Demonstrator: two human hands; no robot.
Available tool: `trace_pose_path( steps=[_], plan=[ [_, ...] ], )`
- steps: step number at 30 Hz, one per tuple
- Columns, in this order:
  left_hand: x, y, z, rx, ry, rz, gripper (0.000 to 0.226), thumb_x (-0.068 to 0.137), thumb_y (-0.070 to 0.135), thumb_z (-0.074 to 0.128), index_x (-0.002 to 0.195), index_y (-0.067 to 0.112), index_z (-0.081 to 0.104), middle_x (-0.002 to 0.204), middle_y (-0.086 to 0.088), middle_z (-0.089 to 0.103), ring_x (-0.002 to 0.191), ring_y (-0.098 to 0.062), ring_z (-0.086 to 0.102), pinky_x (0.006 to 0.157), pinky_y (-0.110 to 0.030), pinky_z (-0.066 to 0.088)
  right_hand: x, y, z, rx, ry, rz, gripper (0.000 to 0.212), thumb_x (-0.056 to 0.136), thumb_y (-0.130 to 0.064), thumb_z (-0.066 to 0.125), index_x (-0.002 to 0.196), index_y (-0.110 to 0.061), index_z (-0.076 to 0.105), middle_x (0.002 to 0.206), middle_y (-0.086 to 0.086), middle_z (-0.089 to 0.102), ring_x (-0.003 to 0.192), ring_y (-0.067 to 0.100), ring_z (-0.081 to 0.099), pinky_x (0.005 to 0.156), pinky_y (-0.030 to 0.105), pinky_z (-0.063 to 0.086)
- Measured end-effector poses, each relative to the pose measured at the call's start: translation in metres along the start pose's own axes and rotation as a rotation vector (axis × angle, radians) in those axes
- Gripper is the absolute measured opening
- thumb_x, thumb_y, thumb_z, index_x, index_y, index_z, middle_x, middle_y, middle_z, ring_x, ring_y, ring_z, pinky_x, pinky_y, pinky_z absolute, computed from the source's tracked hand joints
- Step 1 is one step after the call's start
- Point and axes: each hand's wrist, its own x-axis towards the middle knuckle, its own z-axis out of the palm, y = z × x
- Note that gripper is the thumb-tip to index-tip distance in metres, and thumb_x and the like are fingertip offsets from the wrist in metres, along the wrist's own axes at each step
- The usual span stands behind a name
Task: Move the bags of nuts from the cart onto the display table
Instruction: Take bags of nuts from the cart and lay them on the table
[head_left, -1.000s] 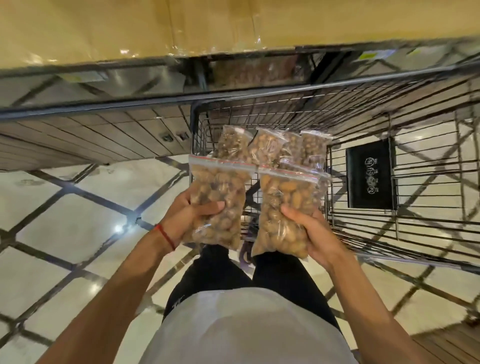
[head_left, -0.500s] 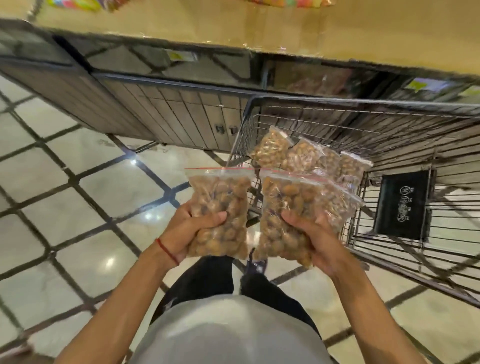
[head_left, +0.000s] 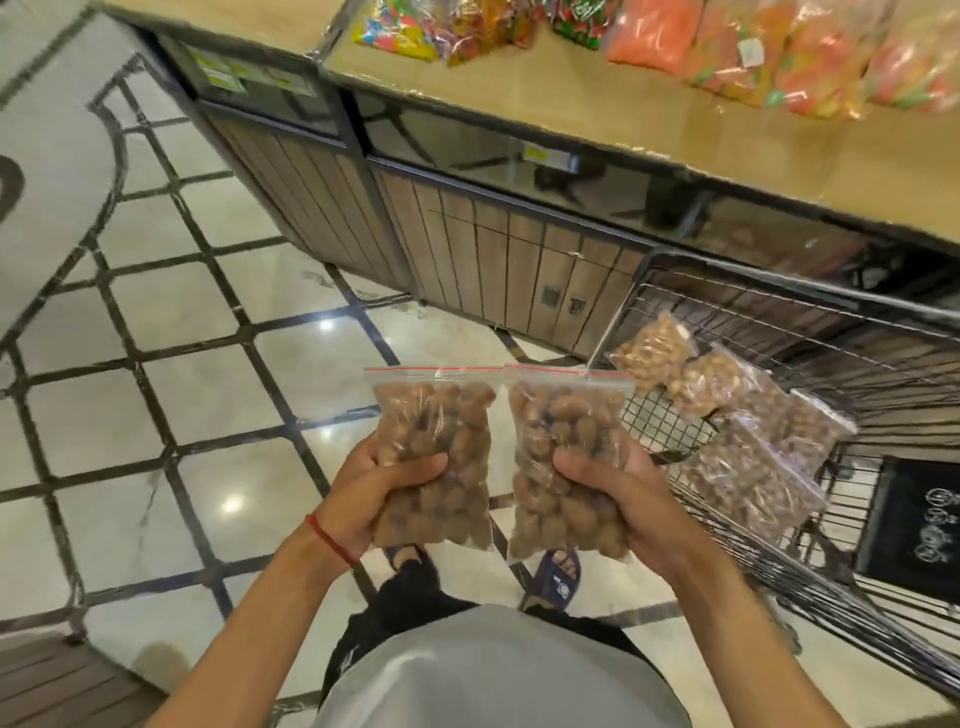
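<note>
Head camera: your left hand (head_left: 374, 499) is clamped round the lower half of the left bag (head_left: 436, 415), thumb laid across the front, fingers curled behind. There's a red thread (head_left: 332, 540) on that wrist. Your right hand (head_left: 623, 499) grips the right bag (head_left: 561, 415) the same way, thumb in front. Both bags stand upright, red seals on top, side by side with their top corners just about meeting, out over the tiled floor (head_left: 208, 395). Just right of your right hand sits the cart (head_left: 831, 322), with more bags of nuts (head_left: 727, 384) piled inside. Beyond both hands, well apart, runs the display table (head_left: 571, 104), carrying bright sweet packets (head_left: 779, 52).
</note>
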Motion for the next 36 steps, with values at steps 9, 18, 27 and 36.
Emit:
trace_pose_path(
  steps=[9,18,27,36],
  plan=[
    [0.030,0.051,-0.169,-0.042,0.054,0.037,0.101,0.050,0.044,0.100,0.133,0.005,0.060,0.119,-0.020,0.074,0.109,-0.043,0.071,0.082,-0.046,0.061,0.084,-0.001,0.158,-0.089,0.008,-0.011,0.087,0.067,-0.027,0.098,0.143,-0.017,0.058,0.130,0.014,0.075,0.118,0.035,0.074,0.102,0.052,0.057],
    [0.067,0.114,-0.283,-0.063,0.050,0.018,0.084,0.057,0.035,0.091,0.132,0.009,0.062,0.120,-0.017,0.074,0.109,-0.037,0.073,0.088,-0.047,0.060,0.167,-0.012,0.281,-0.124,-0.015,-0.013,0.079,0.073,-0.023,0.093,0.144,-0.020,0.059,0.129,0.013,0.076,0.116,0.033,0.075,0.099,0.049,0.059],
    [0.150,0.208,-0.363,-0.094,0.169,0.092,0.081,0.055,0.033,0.090,0.126,0.005,0.063,0.109,-0.013,0.077,0.094,-0.026,0.076,0.073,-0.032,0.060,0.309,-0.083,0.360,-0.208,-0.121,-0.053,0.070,0.078,-0.020,0.088,0.142,-0.018,0.059,0.130,0.011,0.076,0.119,0.033,0.074,0.097,0.045,0.060],
    [0.238,0.319,-0.412,-0.185,0.254,0.077,0.076,0.048,0.026,0.094,0.117,0.007,0.069,0.107,-0.014,0.078,0.092,-0.027,0.077,0.071,-0.033,0.062,0.438,-0.166,0.433,-0.172,-0.091,-0.038,0.064,0.075,-0.021,0.087,0.135,-0.015,0.063,0.121,0.010,0.079,0.109,0.028,0.078,0.083,0.036,0.065]
  ],
)
